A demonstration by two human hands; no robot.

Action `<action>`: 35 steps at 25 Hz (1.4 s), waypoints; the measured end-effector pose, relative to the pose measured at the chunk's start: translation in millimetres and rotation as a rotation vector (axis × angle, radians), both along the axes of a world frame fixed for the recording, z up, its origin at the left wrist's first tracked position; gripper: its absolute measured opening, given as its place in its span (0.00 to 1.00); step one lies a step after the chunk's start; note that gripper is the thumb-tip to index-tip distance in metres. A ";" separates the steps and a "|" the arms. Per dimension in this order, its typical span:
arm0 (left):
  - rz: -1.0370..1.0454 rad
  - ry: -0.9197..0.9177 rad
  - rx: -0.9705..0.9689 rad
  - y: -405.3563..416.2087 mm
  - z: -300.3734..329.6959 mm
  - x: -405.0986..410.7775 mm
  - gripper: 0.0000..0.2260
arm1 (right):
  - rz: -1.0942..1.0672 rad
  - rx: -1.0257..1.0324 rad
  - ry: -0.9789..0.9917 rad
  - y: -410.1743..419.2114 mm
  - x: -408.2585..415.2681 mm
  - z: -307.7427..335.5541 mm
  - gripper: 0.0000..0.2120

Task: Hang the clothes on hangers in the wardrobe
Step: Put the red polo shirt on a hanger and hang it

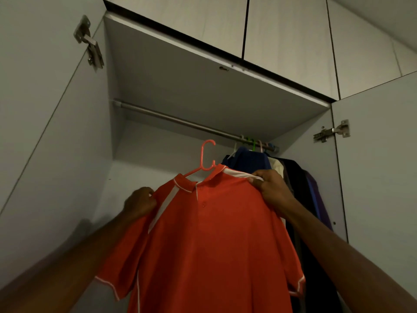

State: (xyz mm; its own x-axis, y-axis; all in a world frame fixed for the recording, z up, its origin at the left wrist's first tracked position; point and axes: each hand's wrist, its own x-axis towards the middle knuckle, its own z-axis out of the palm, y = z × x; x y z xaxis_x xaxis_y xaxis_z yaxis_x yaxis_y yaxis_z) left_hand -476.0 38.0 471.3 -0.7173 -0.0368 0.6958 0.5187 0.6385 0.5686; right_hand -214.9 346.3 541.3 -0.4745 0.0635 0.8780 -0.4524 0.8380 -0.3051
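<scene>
An orange polo shirt [209, 240] with white stripes sits on an orange plastic hanger [206, 158], held up inside the open wardrobe. My left hand [140, 203] grips the shirt's left shoulder. My right hand [270, 188] pinches the right shoulder by its white stripe. The hanger's hook is below and in front of the metal rail [176, 120], not touching it.
Several hung clothes [291, 177], blue, cream, black and purple, crowd the rail's right end. The rail's left part is bare. The wardrobe doors stand open at left [45, 109] and right [379, 154]. A shelf panel [203, 86] lies just above the rail.
</scene>
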 end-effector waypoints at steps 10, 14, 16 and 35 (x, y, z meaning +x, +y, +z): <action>-0.408 -0.264 0.581 83.0 79.7 -138.3 0.10 | -0.193 -0.048 -0.014 1.1 -65.1 61.4 0.13; -0.418 -0.271 0.528 114.2 103.5 -186.4 0.12 | -0.321 -0.017 -0.022 -2.8 -100.7 87.9 0.12; -0.404 -0.255 0.509 128.4 115.2 -206.2 0.12 | -0.343 -0.049 -0.012 0.6 -121.9 99.3 0.08; -0.754 -0.168 0.614 229.6 181.9 -228.3 0.09 | -0.632 0.038 0.263 27.9 -116.6 81.9 0.14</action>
State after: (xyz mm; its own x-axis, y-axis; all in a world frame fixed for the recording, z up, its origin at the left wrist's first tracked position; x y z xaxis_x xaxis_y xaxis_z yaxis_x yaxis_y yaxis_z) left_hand -704.3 267.6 653.2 -0.7891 0.1502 0.5956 0.5506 -0.2570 0.7942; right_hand -331.5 374.1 623.2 -0.1270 0.2254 0.9659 0.0724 0.9733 -0.2176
